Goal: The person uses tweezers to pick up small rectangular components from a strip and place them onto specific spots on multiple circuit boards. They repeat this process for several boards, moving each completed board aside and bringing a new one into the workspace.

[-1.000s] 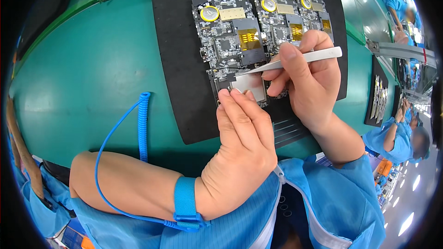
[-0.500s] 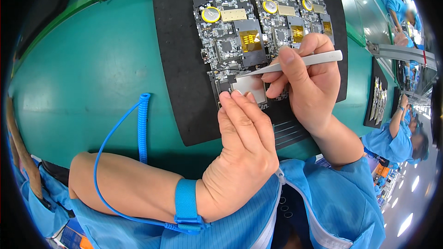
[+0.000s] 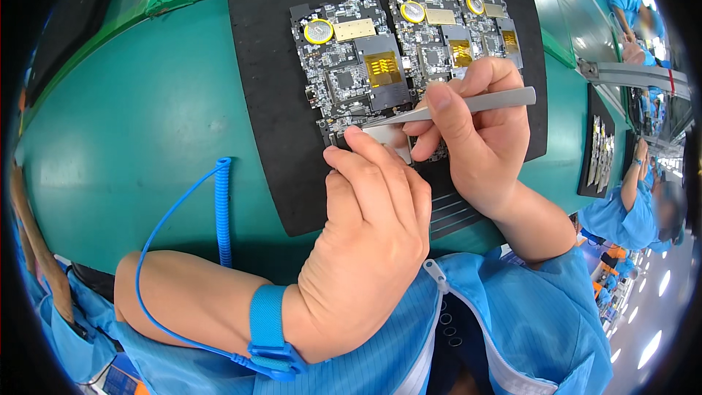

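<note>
My right hand (image 3: pixel 486 143) grips silver tweezers (image 3: pixel 504 98) between thumb and fingers. Their narrow tips reach left over the lower part of the leftmost circuit board (image 3: pixel 322 64). Close to those tips, the fingertips of my left hand (image 3: pixel 373 227) rest on the board's lower left part, fingers stretched out and its thumb hidden. A shiny metal plate (image 3: pixel 391 137) on the board is partly covered by my fingers. The board carries a yellow-rimmed coin cell (image 3: pixel 319 31) and amber film (image 3: pixel 383 69). Whatever lies right under my left fingertips is hidden.
Two similar circuit boards (image 3: pixel 436 17) (image 3: pixel 491 14) lie to the right on the same black mat (image 3: pixel 267 102). A green bench top (image 3: pixel 139 132) surrounds it. A blue coiled cord (image 3: pixel 223 212) runs to my left wrist strap (image 3: pixel 268 318). More boards (image 3: pixel 601 153) and co-workers (image 3: pixel 629 208) are at right.
My left fingertips have shifted left and up on the board, close beside the tweezer tips. The tweezers stay over the same area. The whole view has shifted slightly.
</note>
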Motion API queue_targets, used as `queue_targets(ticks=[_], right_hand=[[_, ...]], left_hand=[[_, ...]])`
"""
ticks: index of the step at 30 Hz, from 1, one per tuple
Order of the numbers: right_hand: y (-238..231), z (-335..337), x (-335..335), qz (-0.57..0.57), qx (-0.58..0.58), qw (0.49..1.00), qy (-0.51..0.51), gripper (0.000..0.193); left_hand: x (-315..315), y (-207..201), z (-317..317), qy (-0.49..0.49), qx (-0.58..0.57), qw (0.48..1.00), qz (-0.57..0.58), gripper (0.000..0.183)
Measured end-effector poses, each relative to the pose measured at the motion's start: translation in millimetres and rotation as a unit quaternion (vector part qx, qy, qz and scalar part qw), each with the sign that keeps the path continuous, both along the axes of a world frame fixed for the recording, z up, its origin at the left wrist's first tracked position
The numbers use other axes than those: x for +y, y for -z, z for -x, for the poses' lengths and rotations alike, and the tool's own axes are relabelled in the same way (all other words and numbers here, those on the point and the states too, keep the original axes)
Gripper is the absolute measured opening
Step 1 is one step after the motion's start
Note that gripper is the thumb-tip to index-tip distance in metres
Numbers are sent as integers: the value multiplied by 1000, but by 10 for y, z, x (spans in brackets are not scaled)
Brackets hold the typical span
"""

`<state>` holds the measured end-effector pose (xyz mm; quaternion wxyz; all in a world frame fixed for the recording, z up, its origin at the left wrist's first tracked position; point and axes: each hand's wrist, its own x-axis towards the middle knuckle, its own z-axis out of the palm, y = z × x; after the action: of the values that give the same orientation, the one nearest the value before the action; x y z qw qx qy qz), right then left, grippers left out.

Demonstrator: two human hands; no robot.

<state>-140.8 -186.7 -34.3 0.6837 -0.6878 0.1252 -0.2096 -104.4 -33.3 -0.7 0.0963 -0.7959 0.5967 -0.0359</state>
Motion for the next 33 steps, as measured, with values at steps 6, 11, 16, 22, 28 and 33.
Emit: queue_targets(ticks=[6,11,16,22,28,33], right_hand=[[-5,45,-2,42,-13,999,24,14],[61,49,21,71,-82,993,-49,16],[99,38,16,114,-138,980,-88,17],[77,37,43,143,-120,979,-76,18],[88,69,-1,207,-124,965,-103,17],[-66,152,-17,44,-157,987,2,8]], left_hand=[[-42,-103,-127,7,74,997,-15,63],[129,29,159,29,-39,999,6,43],[101,78,148,44,-53,997,26,39],[91,86,135,56,-65,996,23,39],[119,348,137,70,-165,980,84,38],[109,33,117,54,-34,998,12,45]])
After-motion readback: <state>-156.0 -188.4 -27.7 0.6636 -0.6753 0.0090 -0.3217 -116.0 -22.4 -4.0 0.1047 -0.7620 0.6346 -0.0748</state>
